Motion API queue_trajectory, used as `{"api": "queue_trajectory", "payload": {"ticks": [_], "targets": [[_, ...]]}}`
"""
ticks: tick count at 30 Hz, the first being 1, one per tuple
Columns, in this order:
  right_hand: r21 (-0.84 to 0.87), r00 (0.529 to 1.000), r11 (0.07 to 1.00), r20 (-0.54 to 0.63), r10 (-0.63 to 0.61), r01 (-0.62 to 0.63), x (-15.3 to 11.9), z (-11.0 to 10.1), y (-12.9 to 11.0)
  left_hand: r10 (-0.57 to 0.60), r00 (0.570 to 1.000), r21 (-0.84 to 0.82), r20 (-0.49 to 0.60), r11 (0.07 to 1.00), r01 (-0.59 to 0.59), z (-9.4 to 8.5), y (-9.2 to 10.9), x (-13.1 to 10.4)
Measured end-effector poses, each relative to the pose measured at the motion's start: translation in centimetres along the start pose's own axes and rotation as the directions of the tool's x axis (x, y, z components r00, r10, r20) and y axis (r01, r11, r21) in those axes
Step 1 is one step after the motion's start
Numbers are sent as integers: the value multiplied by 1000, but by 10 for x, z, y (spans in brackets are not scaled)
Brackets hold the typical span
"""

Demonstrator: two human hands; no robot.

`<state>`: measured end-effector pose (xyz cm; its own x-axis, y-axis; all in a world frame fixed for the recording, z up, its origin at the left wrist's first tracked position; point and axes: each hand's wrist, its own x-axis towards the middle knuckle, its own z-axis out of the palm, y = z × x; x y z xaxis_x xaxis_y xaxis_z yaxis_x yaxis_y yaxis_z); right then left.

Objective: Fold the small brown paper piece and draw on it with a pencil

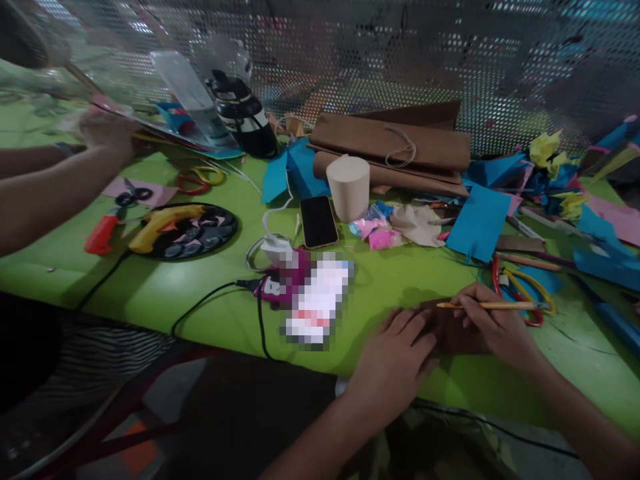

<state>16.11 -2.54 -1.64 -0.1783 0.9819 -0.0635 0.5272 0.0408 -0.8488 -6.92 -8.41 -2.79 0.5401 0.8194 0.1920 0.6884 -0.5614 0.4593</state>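
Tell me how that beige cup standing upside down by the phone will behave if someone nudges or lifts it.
The beige cup looks like thin paper, so it is probably light and would slide easily on the smooth green table. Resting on its wide rim, it seems unlikely to tip. Squeezed hard, it would likely dent.

Matt lime-green table cover [165, 287], smooth. Far centre: matt brown kraft-paper bags [395, 143]; right: blue paper sheets [477, 223]. Glossy black glass-faced phone [319, 221]. Far wall: perforated metal mesh screen [450, 60]. Yellow wooden pencil [493, 306], slight sheen.
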Motion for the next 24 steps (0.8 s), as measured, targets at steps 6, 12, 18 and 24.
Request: {"api": "queue_trajectory", "payload": {"ticks": [6, 12, 18, 24], "targets": [[-54, 999, 998, 47, -26, 29, -10, -4, 2, -38, 999, -40, 26, 998, 39, 0, 1, 0], [-49, 995, 999, 99, -10, 15, -24, -4, 2, -40, 999, -65, 28, 997, 41, 0, 1, 0], [-47, 989, 999, 143, 20, -14, -39, -4, 6, -34, 999, -80, 27, 996, 36, -1, 0, 0], [-30, 987, 999, 161, 24, -20, -52, -5, 6, -29, 997, -69, 67, 997, 34, 0, -1, 0]]}}
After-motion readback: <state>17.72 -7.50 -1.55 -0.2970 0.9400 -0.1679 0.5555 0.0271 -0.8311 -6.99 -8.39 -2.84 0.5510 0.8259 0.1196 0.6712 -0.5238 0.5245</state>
